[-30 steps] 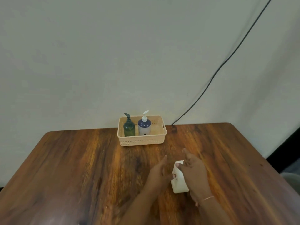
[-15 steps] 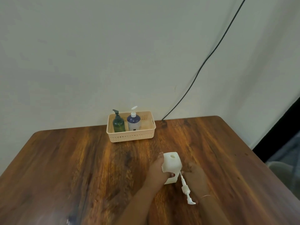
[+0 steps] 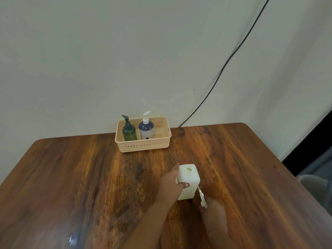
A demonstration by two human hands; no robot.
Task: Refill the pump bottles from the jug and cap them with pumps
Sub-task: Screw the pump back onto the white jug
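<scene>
A white square bottle (image 3: 188,180) stands on the wooden table with its top hole uncovered. My left hand (image 3: 168,186) grips its left side. My right hand (image 3: 213,212) holds a white pump (image 3: 202,197) just right of the bottle, the pump's thin tube pointing up toward the bottle's lower right side. At the back of the table a beige basket (image 3: 143,145) holds a green pump bottle (image 3: 129,131) and a blue-and-white pump bottle (image 3: 146,129), both with pumps on. No jug is in view.
The wooden table (image 3: 80,177) meets a pale wall at its far edge. A black cable (image 3: 224,67) runs down the wall to the table behind the basket. A grey chair edge (image 3: 312,184) shows beyond the table's right side.
My right hand lifted the pump out of the white bottle and carried it down to the right. My left hand took hold of the bottle. The camera view shifted slightly.
</scene>
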